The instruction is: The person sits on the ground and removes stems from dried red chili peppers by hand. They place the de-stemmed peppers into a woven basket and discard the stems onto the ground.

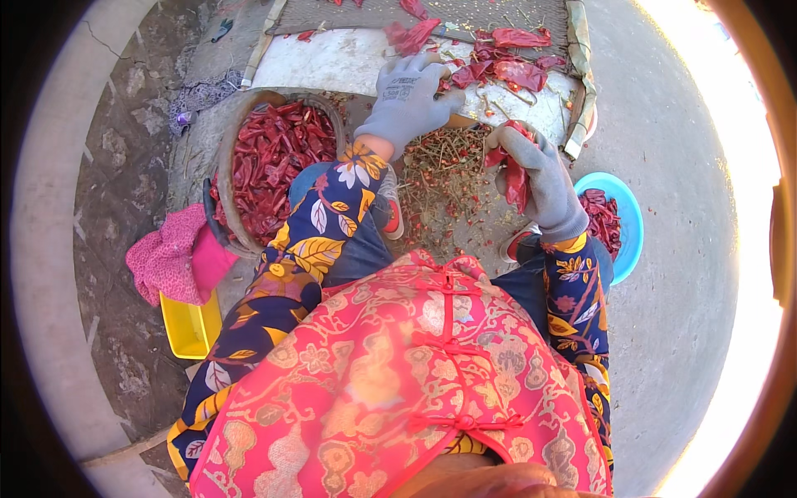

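Observation:
My left hand [414, 96], in a grey work glove, reaches over the near edge of a white board [317, 60]. Its thumb and fingers are apart, with a bit of red at the fingertips; whether it grips that is unclear. Dried red chili peppers [504, 65] lie on the board just right of it. In my right hand [538, 174], also gloved, are dried red chili peppers [517, 180], held above the ground beside the board. A heap of chili stems [445, 162] and red scraps lies on the ground between my feet, below both hands.
A basket full of dried chilies [280, 162] stands by my left leg. Beyond my right knee is a light-blue basin [632, 218] with more chilies. A yellow container [192, 327] and a pink cloth [171, 249] are at the left. A mesh screen [517, 15] adjoins the board.

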`<state>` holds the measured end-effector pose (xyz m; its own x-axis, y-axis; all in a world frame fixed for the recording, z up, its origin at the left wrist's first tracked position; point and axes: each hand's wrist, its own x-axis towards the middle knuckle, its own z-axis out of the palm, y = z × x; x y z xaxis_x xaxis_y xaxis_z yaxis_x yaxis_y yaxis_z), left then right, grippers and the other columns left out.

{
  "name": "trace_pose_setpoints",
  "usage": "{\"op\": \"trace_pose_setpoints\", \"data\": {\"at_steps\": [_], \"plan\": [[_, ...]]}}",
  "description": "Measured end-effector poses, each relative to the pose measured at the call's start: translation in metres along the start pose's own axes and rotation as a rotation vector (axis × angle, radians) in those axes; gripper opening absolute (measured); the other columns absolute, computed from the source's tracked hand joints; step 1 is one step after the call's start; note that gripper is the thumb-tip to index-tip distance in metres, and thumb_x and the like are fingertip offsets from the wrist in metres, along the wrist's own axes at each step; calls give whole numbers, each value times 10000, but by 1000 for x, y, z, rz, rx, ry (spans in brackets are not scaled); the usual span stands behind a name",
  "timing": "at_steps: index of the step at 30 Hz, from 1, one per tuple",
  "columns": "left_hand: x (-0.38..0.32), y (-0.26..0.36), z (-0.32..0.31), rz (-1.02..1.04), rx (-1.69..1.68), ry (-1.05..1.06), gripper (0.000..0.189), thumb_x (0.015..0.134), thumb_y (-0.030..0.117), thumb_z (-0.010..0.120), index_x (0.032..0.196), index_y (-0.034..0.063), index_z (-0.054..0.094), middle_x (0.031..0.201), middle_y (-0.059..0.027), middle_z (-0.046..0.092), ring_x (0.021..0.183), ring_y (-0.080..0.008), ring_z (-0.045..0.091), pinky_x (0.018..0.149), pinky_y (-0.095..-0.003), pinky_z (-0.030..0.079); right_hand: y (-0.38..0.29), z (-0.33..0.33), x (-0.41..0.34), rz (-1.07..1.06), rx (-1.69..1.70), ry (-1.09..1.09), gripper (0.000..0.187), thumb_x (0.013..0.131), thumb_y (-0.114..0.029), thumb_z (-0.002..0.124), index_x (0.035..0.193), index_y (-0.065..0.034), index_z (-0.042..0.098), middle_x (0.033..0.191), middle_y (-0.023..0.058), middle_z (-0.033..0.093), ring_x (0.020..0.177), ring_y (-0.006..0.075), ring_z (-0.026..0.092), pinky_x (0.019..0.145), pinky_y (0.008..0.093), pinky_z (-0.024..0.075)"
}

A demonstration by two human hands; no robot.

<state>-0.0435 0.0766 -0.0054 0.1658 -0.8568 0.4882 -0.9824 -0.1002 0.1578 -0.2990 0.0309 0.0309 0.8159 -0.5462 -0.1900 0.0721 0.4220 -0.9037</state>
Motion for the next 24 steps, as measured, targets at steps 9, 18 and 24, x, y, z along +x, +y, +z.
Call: {"op": "trace_pose_setpoints", "data": {"at_steps": [9, 18, 24], "plan": [[3, -13, 2, -254, -228, -54, 368, 955, 363, 684, 1132, 41, 701, 1106, -188, 731, 1030, -346, 703, 920, -422, 537, -3, -1, -3, -40, 42, 80, 322, 1004, -235, 630, 1230, -12, 682, 951, 47, 709, 772, 93, 662, 617, 225, 502], [-25, 20, -47, -325, -454, -184, 358, 1007, 298, 654, 1221, 11, 666, 1015, -154, 751, 930, -234, 722, 850, -363, 559, 0, 11, 14, -431, -567, 162, 439, 989, -167, 625, 1414, -59, 610, 1171, 125, 743, 1015, 202, 727, 845, 338, 573], [-38, 36, -73, -196, -555, -240, 298, 1001, 243, 664, 1216, 38, 683, 1029, -170, 744, 937, -264, 728, 848, -376, 560, 2, 22, 34, -601, -981, 102, 431, 993, -200, 614, 1418, -130, 594, 1177, 225, 722, 1106, 408, 700, 929, 449, 563]]}}
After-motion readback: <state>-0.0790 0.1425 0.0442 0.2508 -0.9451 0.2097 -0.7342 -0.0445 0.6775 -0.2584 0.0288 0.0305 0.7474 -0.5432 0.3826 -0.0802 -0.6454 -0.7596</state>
